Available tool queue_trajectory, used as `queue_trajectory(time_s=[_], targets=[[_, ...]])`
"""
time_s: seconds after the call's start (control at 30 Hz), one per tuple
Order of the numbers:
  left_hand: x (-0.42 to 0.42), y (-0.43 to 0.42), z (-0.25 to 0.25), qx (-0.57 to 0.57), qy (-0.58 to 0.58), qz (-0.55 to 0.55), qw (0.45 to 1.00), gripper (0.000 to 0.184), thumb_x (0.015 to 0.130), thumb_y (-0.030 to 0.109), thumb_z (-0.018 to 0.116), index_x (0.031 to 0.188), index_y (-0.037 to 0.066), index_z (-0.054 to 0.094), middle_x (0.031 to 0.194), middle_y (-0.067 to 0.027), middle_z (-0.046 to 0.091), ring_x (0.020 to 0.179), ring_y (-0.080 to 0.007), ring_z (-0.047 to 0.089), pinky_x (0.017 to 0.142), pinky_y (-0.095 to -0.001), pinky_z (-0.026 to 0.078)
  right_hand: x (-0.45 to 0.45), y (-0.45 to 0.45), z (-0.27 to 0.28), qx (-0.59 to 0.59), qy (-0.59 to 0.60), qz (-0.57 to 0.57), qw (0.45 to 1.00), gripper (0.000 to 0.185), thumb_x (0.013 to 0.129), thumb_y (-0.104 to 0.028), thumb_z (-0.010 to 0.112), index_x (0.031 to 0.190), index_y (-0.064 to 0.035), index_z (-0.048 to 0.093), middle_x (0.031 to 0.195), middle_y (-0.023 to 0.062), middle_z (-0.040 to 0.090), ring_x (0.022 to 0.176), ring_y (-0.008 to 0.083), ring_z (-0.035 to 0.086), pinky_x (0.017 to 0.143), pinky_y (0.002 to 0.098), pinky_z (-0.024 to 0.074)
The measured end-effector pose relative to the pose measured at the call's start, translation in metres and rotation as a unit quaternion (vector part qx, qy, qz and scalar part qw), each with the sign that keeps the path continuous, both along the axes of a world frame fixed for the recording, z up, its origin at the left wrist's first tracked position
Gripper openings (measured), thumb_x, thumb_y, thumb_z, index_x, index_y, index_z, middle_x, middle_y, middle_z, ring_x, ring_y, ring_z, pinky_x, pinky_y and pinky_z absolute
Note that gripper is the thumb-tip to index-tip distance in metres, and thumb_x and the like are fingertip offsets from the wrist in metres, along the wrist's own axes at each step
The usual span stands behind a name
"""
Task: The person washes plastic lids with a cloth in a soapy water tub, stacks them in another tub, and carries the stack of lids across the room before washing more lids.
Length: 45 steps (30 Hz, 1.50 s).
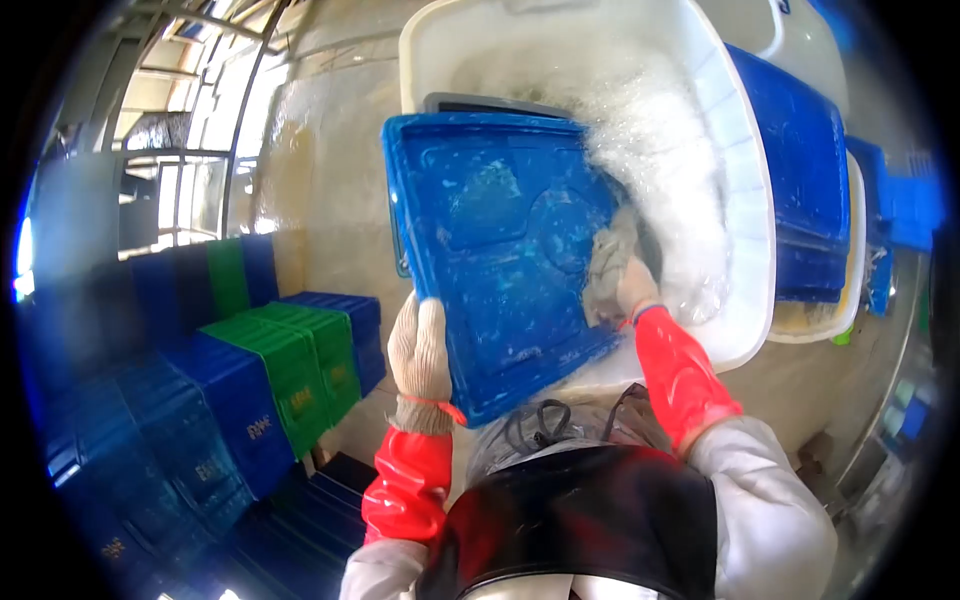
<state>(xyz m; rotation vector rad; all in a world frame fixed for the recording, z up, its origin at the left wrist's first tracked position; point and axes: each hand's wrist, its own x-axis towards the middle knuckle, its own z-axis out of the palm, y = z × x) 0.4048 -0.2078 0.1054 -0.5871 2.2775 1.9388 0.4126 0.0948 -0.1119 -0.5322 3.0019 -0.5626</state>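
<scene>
A blue plastic lid (500,230) with soapy streaks lies tilted over the near left rim of a big white tub (755,200) full of foamy water. My left hand (420,350), in a knitted glove with a red sleeve, grips the lid's left edge. On the lid's right side, my right hand (636,285) presses a wet greyish cloth (608,265) against the surface; its fingers are closed round the cloth. Behind the lid's top edge, a dark grey rim (490,103) of another item shows.
Stacked blue crates (235,410) and green crates (300,370) stand on the left. A blue bin (795,170) rests over another white tub (853,250) at the right. Metal framing (245,110) rises at the upper left, beside wet floor.
</scene>
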Motion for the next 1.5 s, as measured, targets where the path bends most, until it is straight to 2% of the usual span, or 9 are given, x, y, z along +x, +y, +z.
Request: queue_trajectory(time_s=[0.1,0.27,0.6,0.7,0.73,0.83,0.93,1.2,1.5], targets=[[-0.021,-0.004,-0.034,0.007,0.01,0.005,1.0,0.036,0.108,0.023,0.052,0.125,-0.006,0.066,0.103,-0.0047,0.07,0.091,-0.011,0.061,0.083,-0.0277,0.051,0.013,-0.047,0.057,-0.015,-0.283,0.0,0.959,0.032,0.089,-0.015,0.051,0.105,0.0058,0.069,0.105,0.0308,0.068,0.101,0.0452,0.064,0.097,0.0481,0.0513],[-0.014,-0.001,-0.029,-0.091,0.043,-0.026,0.995,0.029,0.106,0.021,0.054,0.116,-0.004,0.067,0.096,-0.0052,0.068,0.087,-0.0113,0.058,0.079,-0.0295,0.049,-0.057,-0.158,0.16,-0.372,-0.048,0.019,0.927,0.041,0.092,-0.019,0.055,0.125,0.0031,0.062,0.112,0.0304,0.066,0.103,0.0452,0.065,0.09,0.0465,0.0533],[0.075,-0.068,0.125,-0.001,-0.008,0.13,0.991,0.066,0.085,0.024,0.076,0.139,-0.007,0.055,0.118,-0.0131,0.069,0.101,-0.0206,0.067,0.092,-0.0345,0.054,-0.203,-0.139,0.034,-0.411,-0.191,0.006,0.891,0.051,0.091,-0.021,0.065,0.141,-0.0117,0.057,0.133,0.0168,0.066,0.121,0.0283,0.065,0.1,0.0385,0.0527],[0.098,-0.057,0.134,-0.017,0.017,0.179,0.983,0.073,0.082,0.025,0.08,0.142,-0.008,0.053,0.12,-0.0143,0.069,0.103,-0.0217,0.068,0.094,-0.034,0.054,-0.112,-0.081,0.051,-0.011,-0.052,0.093,0.994,0.061,0.088,-0.031,0.063,0.145,-0.0097,0.055,0.15,0.0211,0.052,0.139,0.0332,0.049,0.118,0.0467,0.0358],[0.098,-0.053,0.134,-0.015,0.028,0.176,0.984,0.073,0.082,0.025,0.08,0.142,-0.008,0.053,0.12,-0.0143,0.069,0.103,-0.0217,0.068,0.094,-0.034,0.054,-0.087,-0.063,0.055,-0.163,-0.239,0.042,0.956,0.064,0.087,-0.034,0.062,0.145,-0.008,0.056,0.153,0.0225,0.048,0.144,0.0349,0.044,0.124,0.0511,0.0276],[0.089,-0.039,0.147,0.033,0.101,0.143,0.984,0.075,0.08,0.021,0.082,0.143,-0.009,0.052,0.119,-0.0133,0.069,0.101,-0.0187,0.067,0.092,-0.0318,0.054,-0.013,0.0,0.029,0.04,-0.39,0.003,0.92,0.03,0.085,-0.025,0.067,0.111,-0.0089,0.072,0.106,0.0175,0.074,0.099,0.0382,0.071,0.087,0.048,0.0567],[0.073,-0.021,0.196,-0.103,0.1,0.023,0.989,0.078,0.077,0.022,0.086,0.141,-0.01,0.055,0.116,-0.0127,0.07,0.098,-0.0179,0.068,0.088,-0.032,0.056,0.033,0.046,0.058,0.097,-0.323,0.021,0.941,0.029,0.088,-0.021,0.064,0.114,-0.0095,0.073,0.111,0.0186,0.073,0.103,0.039,0.07,0.087,0.0492,0.0557],[0.005,-0.032,0.242,-0.617,0.331,-0.198,0.686,0.039,0.076,0.013,0.077,0.113,0.002,0.073,0.111,-0.0122,0.074,0.094,-0.0279,0.069,0.088,-0.0355,0.053,0.075,0.117,0.147,-0.143,-0.165,-0.101,0.971,0.027,0.088,-0.01,0.058,0.109,-0.0144,0.074,0.108,0.0161,0.073,0.103,0.0367,0.069,0.089,0.0448,0.0551],[-0.007,0.03,0.012,0.065,0.232,0.009,0.97,0.045,0.11,0.026,0.045,0.144,-0.003,0.051,0.134,-0.0142,0.062,0.119,-0.0208,0.061,0.104,-0.0352,0.048,0.027,0.001,0.208,-0.521,-0.241,0.052,0.817,0.035,0.096,-0.003,0.057,0.129,0.0036,0.065,0.116,0.0161,0.074,0.101,0.0227,0.072,0.089,0.0341,0.0576]])
